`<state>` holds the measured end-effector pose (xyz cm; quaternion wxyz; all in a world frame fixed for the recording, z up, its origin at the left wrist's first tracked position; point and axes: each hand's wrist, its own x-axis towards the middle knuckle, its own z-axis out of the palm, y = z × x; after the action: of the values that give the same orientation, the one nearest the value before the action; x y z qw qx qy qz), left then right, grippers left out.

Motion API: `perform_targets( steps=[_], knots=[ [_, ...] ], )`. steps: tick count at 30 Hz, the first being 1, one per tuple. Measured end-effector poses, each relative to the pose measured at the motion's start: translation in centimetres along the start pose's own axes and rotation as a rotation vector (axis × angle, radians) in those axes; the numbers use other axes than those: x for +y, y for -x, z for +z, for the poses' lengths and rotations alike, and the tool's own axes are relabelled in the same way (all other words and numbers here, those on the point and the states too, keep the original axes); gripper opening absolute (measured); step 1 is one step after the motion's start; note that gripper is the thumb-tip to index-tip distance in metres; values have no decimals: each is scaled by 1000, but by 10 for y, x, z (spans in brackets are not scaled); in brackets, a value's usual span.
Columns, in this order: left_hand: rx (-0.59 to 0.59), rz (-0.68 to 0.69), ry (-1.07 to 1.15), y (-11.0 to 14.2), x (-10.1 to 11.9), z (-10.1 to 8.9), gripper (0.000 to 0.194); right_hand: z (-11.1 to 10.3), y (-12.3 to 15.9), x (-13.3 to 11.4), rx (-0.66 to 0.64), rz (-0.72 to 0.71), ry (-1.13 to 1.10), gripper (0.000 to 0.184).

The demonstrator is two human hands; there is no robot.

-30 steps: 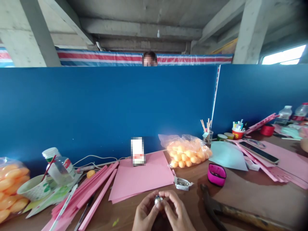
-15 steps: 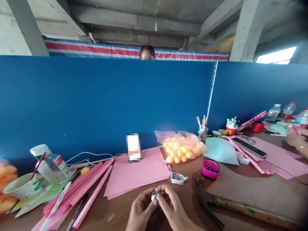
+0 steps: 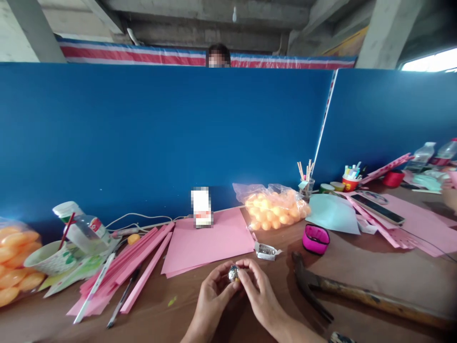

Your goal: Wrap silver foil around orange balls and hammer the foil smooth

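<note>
Over the brown tabletop, a small shiny silver ball [image 3: 233, 273] with a crinkled, foil-like surface is pinched between my two hands. My left hand [image 3: 213, 291] curls around its left side, fingers behind and thumb below. From the right, my right hand [image 3: 262, 294] presses thumb and fingertips against it. A speck of yellow shows near the right thumb; I cannot tell what it is. Just beyond my fingers lies a small opened white packet [image 3: 267, 251] with dark contents. Pink paper sheets [image 3: 210, 245] lie behind the hands.
A hammer [image 3: 371, 295] lies at right, near a magenta wristband [image 3: 316, 239]. A bag of orange balls [image 3: 274, 212] rests against the blue partition [image 3: 160, 128]. Pink strips [image 3: 128, 262], pens and a paper cup [image 3: 50, 259] are at left. A person's head shows above the partition.
The view has tilted down and shifted slightly, so the table things appear higher. Both hands still hold the silver ball, which looks slightly turned, with more of its crinkled surface showing.
</note>
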<state>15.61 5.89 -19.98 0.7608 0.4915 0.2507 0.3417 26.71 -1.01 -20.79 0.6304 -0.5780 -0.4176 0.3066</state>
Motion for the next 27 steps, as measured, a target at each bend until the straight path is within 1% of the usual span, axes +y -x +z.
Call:
perform_targets(
  steps=[5,7,10,12,15,22,27],
  knots=[
    [4,-21,4,-1,-2,-4,40,0,2,-6,-51,11,-8,24],
    [8,-30,12,-1,-2,-4,39,1,2,-6,-65,-18,9,25],
    [18,-15,19,0,-2,-5,38,2,2,-4,-55,-92,66,28],
    [5,-3,26,0,-3,-5,39,2,2,-2,-48,-115,94,30],
    [-4,-2,28,0,-3,-5,40,1,2,-2,-44,-101,115,29],
    [36,-2,19,-1,-5,-6,43,0,2,-5,-47,-92,78,25],
    [56,-10,-6,-2,-8,-8,45,0,1,-4,-86,-56,84,26]
  ],
)
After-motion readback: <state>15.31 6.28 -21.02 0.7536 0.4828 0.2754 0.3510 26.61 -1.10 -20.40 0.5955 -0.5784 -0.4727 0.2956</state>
